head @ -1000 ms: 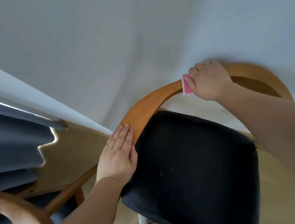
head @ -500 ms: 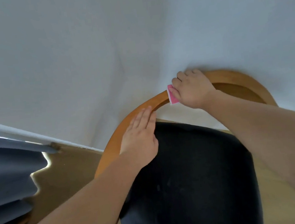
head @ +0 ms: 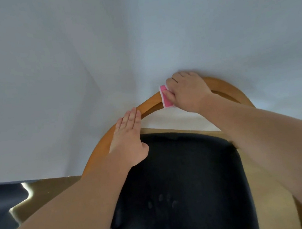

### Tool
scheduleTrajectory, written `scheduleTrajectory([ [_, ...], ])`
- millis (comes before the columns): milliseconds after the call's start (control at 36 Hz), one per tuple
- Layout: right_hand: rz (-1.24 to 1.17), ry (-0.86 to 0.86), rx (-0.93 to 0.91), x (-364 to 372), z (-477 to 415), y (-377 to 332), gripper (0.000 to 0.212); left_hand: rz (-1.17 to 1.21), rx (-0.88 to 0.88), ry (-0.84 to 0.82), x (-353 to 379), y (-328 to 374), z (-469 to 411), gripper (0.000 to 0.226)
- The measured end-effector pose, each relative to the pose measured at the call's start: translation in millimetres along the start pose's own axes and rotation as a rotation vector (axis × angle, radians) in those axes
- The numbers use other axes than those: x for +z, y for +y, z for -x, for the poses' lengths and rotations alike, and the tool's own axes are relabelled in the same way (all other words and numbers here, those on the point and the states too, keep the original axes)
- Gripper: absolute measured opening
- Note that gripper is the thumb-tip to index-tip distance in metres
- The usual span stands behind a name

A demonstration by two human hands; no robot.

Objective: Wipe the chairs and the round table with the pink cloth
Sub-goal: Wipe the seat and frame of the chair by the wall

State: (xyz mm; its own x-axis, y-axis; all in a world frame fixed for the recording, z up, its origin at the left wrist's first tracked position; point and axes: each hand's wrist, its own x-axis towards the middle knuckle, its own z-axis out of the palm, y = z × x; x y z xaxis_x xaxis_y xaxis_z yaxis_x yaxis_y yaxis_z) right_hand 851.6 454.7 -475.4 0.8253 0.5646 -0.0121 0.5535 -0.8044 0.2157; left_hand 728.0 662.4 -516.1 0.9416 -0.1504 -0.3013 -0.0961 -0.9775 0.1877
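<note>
I see my right hand (head: pixel 188 92) curled tight, pinching the pink cloth (head: pixel 166 98) on the smooth, bent wooden rail (head: pixel 148 103) of the chair (head: pixel 226 88). My left hand (head: pixel 128 138) lies flat there, fingers pressed together. Soft black seat (head: pixel 182 177) below, white wall (head: pixel 99 44) behind.

Legible text, labels, brands, numbers, signs: none readable on any surface in view.
</note>
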Motion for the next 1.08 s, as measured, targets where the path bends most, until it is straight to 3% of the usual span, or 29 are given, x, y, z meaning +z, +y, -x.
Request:
scheduleTrajectory([
  [444,-0.157,0.06,0.235,10,35,39,0.049,-0.051,-0.019,0.001,-2,2,0,0.096],
  [778,-0.207,0.085,0.296,14,43,48,0.046,-0.064,-0.028,-0.026,-5,1,-2,0.102],
  [1083,-0.325,0.128,0.432,23,75,68,0.061,-0.072,-0.088,-0.017,-15,17,-2,0.094],
])
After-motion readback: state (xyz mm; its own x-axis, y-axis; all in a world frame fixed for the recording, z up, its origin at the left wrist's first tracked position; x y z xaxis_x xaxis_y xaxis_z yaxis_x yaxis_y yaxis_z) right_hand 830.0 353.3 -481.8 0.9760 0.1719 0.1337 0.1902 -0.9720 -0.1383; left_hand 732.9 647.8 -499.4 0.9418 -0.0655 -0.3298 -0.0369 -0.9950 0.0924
